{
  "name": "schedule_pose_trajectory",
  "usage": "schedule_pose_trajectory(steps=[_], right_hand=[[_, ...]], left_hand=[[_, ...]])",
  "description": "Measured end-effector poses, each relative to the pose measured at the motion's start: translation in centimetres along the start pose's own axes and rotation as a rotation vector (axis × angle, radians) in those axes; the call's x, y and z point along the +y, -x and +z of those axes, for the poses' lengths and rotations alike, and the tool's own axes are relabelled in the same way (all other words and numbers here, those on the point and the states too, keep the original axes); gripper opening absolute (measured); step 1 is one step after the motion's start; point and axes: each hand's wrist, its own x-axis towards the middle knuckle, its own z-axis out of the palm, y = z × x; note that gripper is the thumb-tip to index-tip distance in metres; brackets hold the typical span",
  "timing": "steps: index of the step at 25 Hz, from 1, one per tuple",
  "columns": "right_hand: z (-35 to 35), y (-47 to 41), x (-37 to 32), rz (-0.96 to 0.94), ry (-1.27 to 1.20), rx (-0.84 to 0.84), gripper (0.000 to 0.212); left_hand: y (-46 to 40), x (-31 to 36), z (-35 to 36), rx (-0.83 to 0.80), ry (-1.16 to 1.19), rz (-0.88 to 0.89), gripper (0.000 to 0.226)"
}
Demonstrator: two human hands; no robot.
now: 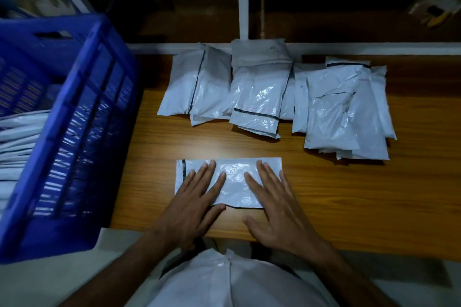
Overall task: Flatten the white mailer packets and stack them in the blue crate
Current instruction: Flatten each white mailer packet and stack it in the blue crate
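Note:
One white mailer packet (pixel 233 177) lies lengthwise on the wooden table near its front edge. My left hand (pixel 193 199) rests flat on its left half, fingers spread. Palm down, my right hand (pixel 274 207) presses its right half, with the thumb off the packet on the wood. Several more white mailer packets (pixel 259 92) lie in loose overlapping piles farther back. The blue crate (pixel 82 112) stands at the left, with flattened white packets (pixel 17 147) stacked inside.
The wooden table (pixel 374 194) has bare wood to the right of my hands and between me and the piles. A white frame rail (pixel 374 48) and upright post (pixel 243 2) run along the back edge, with dark shelving behind.

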Motion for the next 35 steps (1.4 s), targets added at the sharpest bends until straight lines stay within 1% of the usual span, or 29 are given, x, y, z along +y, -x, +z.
schedule_pose_trajectory(steps=[1,3,7,8,10,11,13,14,16,17,18,20,21,23,24,26,27,28,30,35], right_hand=[[0.4,0.5,-0.2,-0.008,0.062,-0.003,0.086],[1.2,0.6,-0.9,0.039,0.131,0.049,0.084],[0.8,-1.7,-2.8,0.132,0.272,0.128,0.090],[0.3,-2.2,-3.0,0.122,0.283,0.146,0.092],[-1.1,-2.8,-3.2,0.070,0.304,0.178,0.094],[-2.0,-2.7,-3.4,0.048,0.317,0.191,0.095],[-3.7,-2.4,-3.6,0.022,0.336,0.215,0.099],[-4.5,-2.2,-3.7,0.005,0.341,0.225,0.100],[-6.0,-1.8,-3.4,-0.054,0.345,0.222,0.097],[-6.7,-1.8,-3.2,-0.091,0.336,0.212,0.093],[-7.3,-2.0,-3.0,-0.125,0.327,0.199,0.088],[-7.7,-3.0,-2.0,-0.142,0.297,0.155,0.072],[-7.4,-3.7,-1.2,-0.114,0.284,0.140,0.068],[-6.0,-4.5,-0.1,-0.033,0.335,0.151,0.067],[-5.0,-4.7,0.0,0.008,0.378,0.155,0.067],[-2.5,-4.3,-1.1,0.063,0.351,0.152,0.061],[-1.2,-4.0,-1.8,0.058,0.296,0.156,0.057],[0.0,-3.7,-2.4,0.039,0.239,0.148,0.055],[1.8,-3.5,-2.9,0.003,0.190,0.110,0.056],[2.6,-3.9,-2.3,0.033,0.240,0.090,0.061]], left_hand=[[-0.3,0.1,0.2,0.017,-0.014,-0.015,0.064],[-0.9,0.4,0.3,0.034,-0.036,-0.022,0.059],[-0.6,0.1,-1.7,0.067,-0.002,0.014,0.062],[-0.7,0.1,-2.6,0.069,-0.012,0.046,0.067],[-0.9,0.3,-4.5,0.049,-0.041,0.092,0.089],[-0.9,0.6,-5.6,0.085,-0.077,0.108,0.095],[-1.0,1.0,-7.7,0.230,-0.146,0.159,0.086],[-0.9,1.0,-8.6,0.255,-0.164,0.179,0.088],[-0.7,0.5,-10.2,0.203,-0.215,0.194,0.113],[-0.7,0.2,-10.7,0.146,-0.227,0.195,0.121],[-0.9,0.0,-11.0,0.096,-0.214,0.199,0.121],[-1.9,-0.8,-10.8,0.054,-0.167,0.187,0.108],[-2.5,-1.3,-10.2,0.070,-0.172,0.150,0.103],[-3.3,-2.1,-8.1,0.156,-0.250,0.030,0.099],[-3.3,-1.8,-6.7,0.189,-0.254,-0.059,0.096],[-2.4,-0.4,-3.2,0.241,-0.101,-0.189,0.074],[-1.9,0.6,-1.5,0.246,0.004,-0.220,0.063],[-1.3,1.3,-0.1,0.223,0.076,-0.231,0.060],[-0.7,1.7,1.5,0.195,0.094,-0.218,0.061],[-1.2,1.2,1.8,0.164,0.080,-0.240,0.062]])
